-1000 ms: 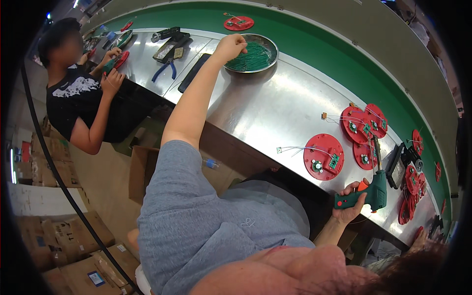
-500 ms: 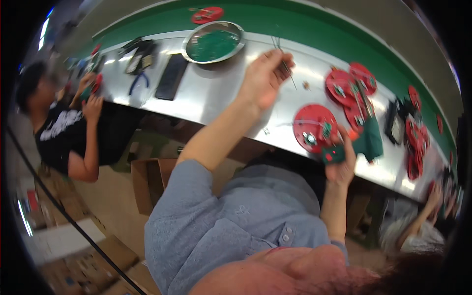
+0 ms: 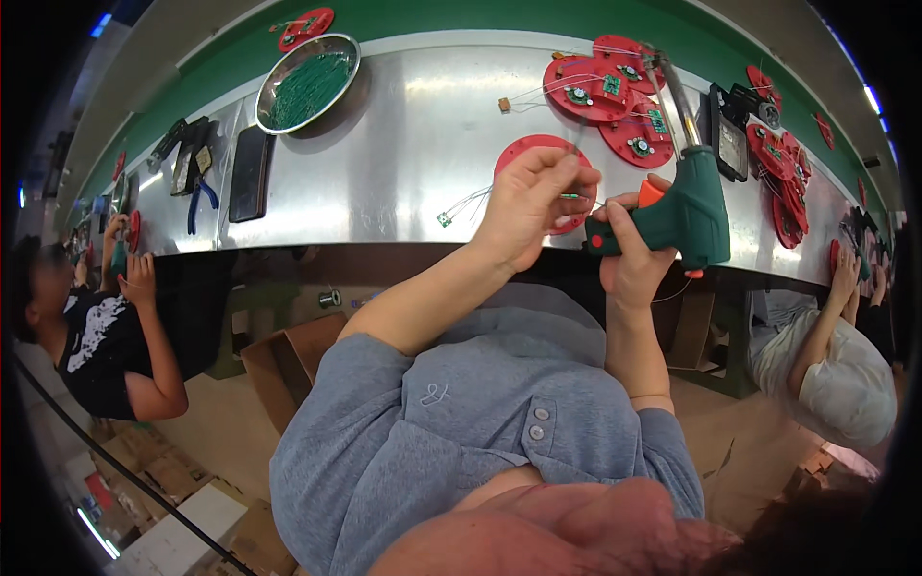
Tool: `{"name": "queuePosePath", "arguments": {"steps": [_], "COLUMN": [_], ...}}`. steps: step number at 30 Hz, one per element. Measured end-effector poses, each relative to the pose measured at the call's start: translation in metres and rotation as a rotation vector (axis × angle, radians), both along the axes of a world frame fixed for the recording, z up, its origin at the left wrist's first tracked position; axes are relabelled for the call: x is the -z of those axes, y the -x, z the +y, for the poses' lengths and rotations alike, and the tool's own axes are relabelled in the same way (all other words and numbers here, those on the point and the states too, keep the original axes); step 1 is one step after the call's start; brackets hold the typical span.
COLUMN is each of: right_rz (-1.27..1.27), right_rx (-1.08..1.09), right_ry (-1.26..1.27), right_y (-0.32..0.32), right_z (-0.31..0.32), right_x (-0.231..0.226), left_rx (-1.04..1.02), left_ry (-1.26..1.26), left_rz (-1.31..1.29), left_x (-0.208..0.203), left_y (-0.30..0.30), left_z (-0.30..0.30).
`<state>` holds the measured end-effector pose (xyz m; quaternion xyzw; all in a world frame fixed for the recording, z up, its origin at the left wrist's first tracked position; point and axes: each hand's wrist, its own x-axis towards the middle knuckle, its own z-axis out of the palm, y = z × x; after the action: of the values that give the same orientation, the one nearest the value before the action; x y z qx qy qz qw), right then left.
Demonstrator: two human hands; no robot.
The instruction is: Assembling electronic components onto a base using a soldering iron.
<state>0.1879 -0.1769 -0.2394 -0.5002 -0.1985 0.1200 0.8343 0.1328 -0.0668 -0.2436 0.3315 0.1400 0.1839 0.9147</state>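
A green soldering gun (image 3: 701, 213) with an orange trigger is gripped in my right hand (image 3: 636, 269), its metal tip pointing up and away from me. My left hand (image 3: 519, 211) is closed in a pinch over a red disc (image 3: 523, 151) near the table's front edge. Faint thin strands rise above its fingertips, but most of what they hold is hidden. The hand and fingers cover much of the disc and its parts. Left of this hand, a tiny green circuit board (image 3: 444, 220) on thin wires lies on the metal table.
Several red discs (image 3: 588, 88) with circuit boards and wires overlap beyond the gun. A steel bowl (image 3: 336, 108) holds green wires (image 3: 312, 88). A phone (image 3: 251, 175) and blue-handled pliers (image 3: 200, 197) lie to the left. People (image 3: 106, 336) work on both sides.
My left hand has come down and nearer, from above the table to over the red disc. The soldering gun has been raised, its tip now pointing up. My view has shifted somewhat.
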Motion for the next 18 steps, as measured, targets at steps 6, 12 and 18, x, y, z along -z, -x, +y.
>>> {"name": "queuePosePath", "arguments": {"steps": [6,12,18], "right_rz": [0.189,0.181,0.175], "right_rx": [-0.135,-0.227,-0.156], "right_ry": [0.058,0.091,0.107], "right_y": [-0.021,-0.02,-0.021], "right_z": [0.005,-0.002,-0.003], "right_x": [0.007,0.012,0.017], "left_rx": [0.141,0.254,0.353], "left_ry": [-0.535,-0.388,-0.578], "left_rz": [0.125,0.106,0.166], "left_x": [0.004,0.019,0.019], "left_y": [0.009,0.017,0.02], "left_z": [0.002,0.011,0.014]}}
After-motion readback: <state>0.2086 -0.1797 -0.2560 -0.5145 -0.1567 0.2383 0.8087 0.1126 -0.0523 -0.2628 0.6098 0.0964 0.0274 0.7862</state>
